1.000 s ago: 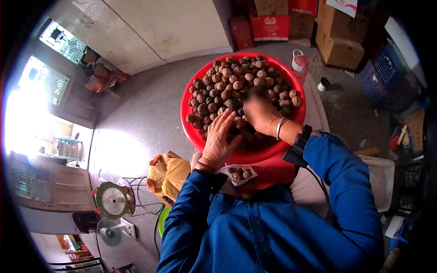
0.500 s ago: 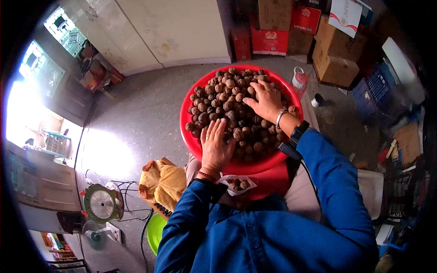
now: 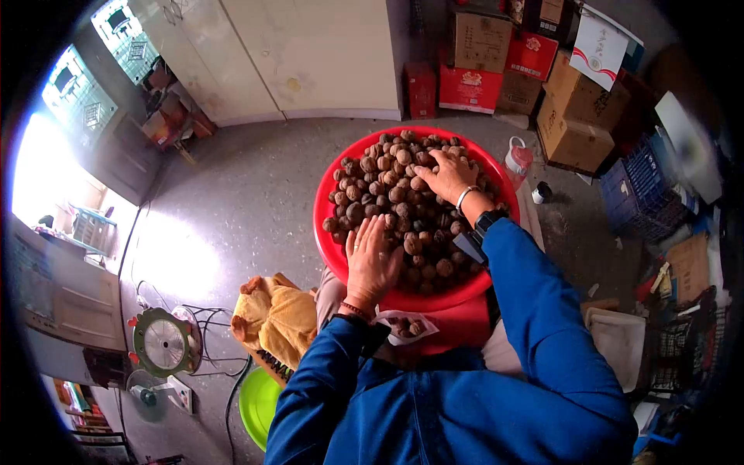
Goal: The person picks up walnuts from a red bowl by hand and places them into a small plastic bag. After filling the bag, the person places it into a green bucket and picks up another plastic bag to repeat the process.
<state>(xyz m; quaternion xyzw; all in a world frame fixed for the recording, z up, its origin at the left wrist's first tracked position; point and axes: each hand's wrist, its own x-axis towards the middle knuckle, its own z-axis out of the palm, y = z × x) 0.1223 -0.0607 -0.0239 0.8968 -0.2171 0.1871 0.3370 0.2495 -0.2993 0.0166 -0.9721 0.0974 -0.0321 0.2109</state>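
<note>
Red, round-rimmed basin (image 3: 327,252) held rough, wrinkled brown walnuts (image 3: 401,194); I saw both hands (image 3: 373,262) (image 3: 449,177) palm-down over them, fingers loosely spread, clenching nothing.

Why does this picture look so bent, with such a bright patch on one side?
Head view: wide-lens distortion, black rounded corners, the pale cabinet's base curving. Head view: the opening at picture left is blown out, with glare on the floor. Head view: walnuts nearer the person look darker, shaded.
</note>
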